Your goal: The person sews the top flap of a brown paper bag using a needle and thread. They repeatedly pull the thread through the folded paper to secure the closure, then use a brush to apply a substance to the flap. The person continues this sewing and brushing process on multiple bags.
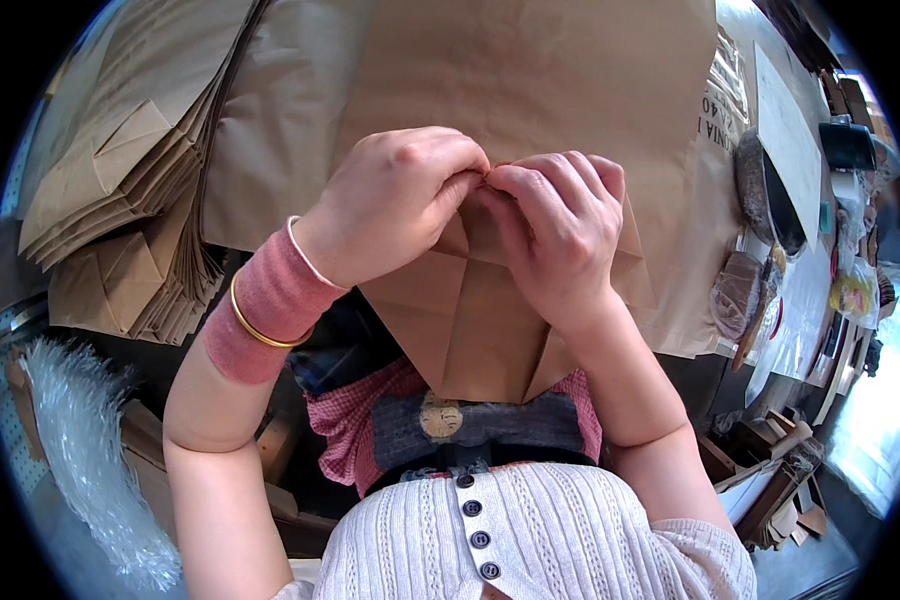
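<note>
A large brown paper bag (530, 75) lies flat before me, its folded end (490, 335) pointing toward my waist. Over it, my left hand (395, 200) and my right hand (567, 225) meet with thumbs and forefingers pinched together. A tiny orange-brown bit shows between the fingertips; the fingers hide what it is. The other fingers of both hands are curled. Creased flaps of the bag show beneath and between my wrists. A pink wristband (275, 300) and a gold bangle (245, 315) are on my left forearm.
Folded brown paper bags (120, 200) are stacked at the left. Below them hangs a bundle of shiny transparent strips (90, 460). Along the right edge sit a dark oval object (765, 190), a white sheet (785, 135) and a plastic-wrapped bundle (735, 290). Cardboard scraps (780, 500) lie lower right.
</note>
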